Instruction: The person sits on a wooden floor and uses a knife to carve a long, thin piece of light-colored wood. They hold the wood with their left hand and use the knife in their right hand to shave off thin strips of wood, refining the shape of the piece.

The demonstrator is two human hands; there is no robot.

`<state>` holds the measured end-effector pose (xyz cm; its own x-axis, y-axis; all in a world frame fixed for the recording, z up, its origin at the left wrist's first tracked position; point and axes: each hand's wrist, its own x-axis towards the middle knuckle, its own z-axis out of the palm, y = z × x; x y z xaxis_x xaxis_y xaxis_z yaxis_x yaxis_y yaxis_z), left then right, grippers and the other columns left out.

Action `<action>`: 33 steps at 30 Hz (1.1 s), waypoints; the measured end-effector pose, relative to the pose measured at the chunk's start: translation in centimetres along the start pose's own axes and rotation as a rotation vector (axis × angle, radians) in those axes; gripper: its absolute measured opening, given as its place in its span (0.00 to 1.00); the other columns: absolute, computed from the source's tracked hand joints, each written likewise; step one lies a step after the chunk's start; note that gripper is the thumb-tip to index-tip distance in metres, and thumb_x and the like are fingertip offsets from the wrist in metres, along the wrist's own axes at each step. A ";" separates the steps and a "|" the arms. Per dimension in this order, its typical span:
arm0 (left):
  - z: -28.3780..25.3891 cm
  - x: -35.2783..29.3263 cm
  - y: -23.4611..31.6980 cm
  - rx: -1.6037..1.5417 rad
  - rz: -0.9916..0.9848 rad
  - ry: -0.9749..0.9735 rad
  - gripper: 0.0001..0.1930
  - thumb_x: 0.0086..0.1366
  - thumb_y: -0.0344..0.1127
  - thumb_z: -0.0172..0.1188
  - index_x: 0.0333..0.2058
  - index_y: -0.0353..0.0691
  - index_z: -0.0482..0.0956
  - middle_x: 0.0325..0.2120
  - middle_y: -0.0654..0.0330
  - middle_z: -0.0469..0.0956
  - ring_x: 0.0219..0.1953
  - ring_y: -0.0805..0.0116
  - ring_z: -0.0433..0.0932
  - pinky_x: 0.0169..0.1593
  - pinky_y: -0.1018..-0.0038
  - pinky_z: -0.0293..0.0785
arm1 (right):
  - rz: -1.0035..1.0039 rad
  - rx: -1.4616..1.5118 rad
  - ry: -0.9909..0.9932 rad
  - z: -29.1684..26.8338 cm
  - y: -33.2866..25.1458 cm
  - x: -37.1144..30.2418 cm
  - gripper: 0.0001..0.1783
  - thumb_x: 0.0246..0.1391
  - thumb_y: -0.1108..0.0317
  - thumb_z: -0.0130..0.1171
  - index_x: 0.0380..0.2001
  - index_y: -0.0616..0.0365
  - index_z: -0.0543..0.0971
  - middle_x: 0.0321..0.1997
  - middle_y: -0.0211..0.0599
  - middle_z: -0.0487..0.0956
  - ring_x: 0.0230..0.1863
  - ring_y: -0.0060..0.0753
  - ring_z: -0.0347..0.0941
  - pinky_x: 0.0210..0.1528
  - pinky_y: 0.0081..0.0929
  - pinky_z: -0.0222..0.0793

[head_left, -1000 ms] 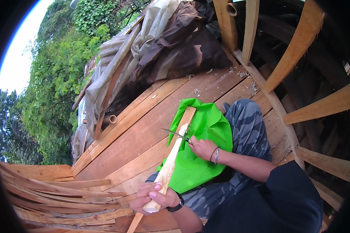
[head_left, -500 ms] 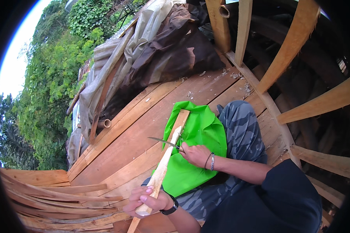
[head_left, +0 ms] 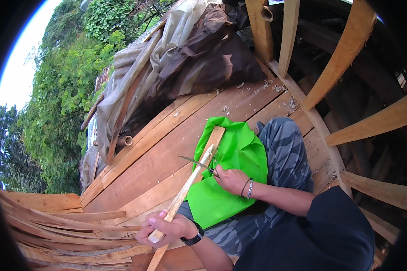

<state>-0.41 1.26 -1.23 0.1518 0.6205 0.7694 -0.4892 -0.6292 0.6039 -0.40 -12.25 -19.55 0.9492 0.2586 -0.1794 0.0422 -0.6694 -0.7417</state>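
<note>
A pale, partly whittled wooden stick [head_left: 184, 193] slants across my lap. Its near end is gripped by my left hand [head_left: 171, 229], fingers wrapped round it. My right hand [head_left: 231, 181] is closed on the handle of a knife [head_left: 194, 161]; the thin blade crosses the stick near its narrowed far end. Beneath the stick lies a brown wooden slat [head_left: 216, 135], which shows again below my left hand. A bright green cloth [head_left: 224, 203] is spread under both, over my lap. Whether the blade is biting into the wood I cannot tell.
Long wooden strips [head_left: 72, 235] are stacked at the lower left. Wood shavings [head_left: 291, 101] lie on the plank floor [head_left: 199, 124]. Upright wooden slats [head_left: 343, 52] line the right side. A crumpled tarp [head_left: 190, 67] hangs at the far edge, with bamboo poles [head_left: 125, 141] beside it.
The stick has turned about its length in my left hand, showing a different face. The knife stays across its far part. The whole view has shifted slightly.
</note>
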 end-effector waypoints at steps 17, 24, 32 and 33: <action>2.8 1.2 -0.3 0.240 0.004 0.139 0.21 0.60 0.41 0.65 0.25 0.35 0.63 0.21 0.58 0.68 0.14 0.70 0.70 0.18 0.79 0.68 | 0.125 -0.046 -0.041 0.2 1.3 1.5 0.15 0.64 0.56 0.43 0.39 0.58 0.64 0.25 0.53 0.79 0.27 0.55 0.78 0.29 0.53 0.72; 3.6 1.5 0.2 0.064 -0.085 0.064 0.22 0.60 0.39 0.66 0.42 0.34 0.64 0.29 0.49 0.75 0.26 0.66 0.77 0.32 0.73 0.79 | 0.252 -0.009 -0.080 1.8 4.1 2.8 0.18 0.65 0.53 0.40 0.41 0.60 0.64 0.30 0.53 0.80 0.33 0.58 0.78 0.36 0.53 0.72; 2.3 2.6 0.0 -0.392 -0.530 -0.449 0.15 0.66 0.40 0.59 0.43 0.37 0.68 0.33 0.54 0.76 0.36 0.66 0.75 0.46 0.69 0.74 | 0.133 0.008 -0.033 -0.9 1.5 1.8 0.17 0.65 0.53 0.40 0.41 0.58 0.62 0.23 0.50 0.78 0.25 0.58 0.76 0.29 0.54 0.71; 2.2 2.7 -0.5 -0.425 -0.506 -0.481 0.14 0.66 0.40 0.57 0.42 0.37 0.69 0.31 0.56 0.74 0.35 0.67 0.73 0.46 0.69 0.72 | 0.074 0.023 0.010 -1.2 0.7 1.6 0.17 0.65 0.53 0.41 0.41 0.58 0.63 0.23 0.49 0.78 0.25 0.57 0.76 0.28 0.53 0.72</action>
<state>2.11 2.18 1.00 0.7464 0.4522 0.4882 -0.5317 -0.0358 0.8462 1.46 -13.12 -19.58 0.9524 0.2018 -0.2284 -0.0359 -0.6700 -0.7415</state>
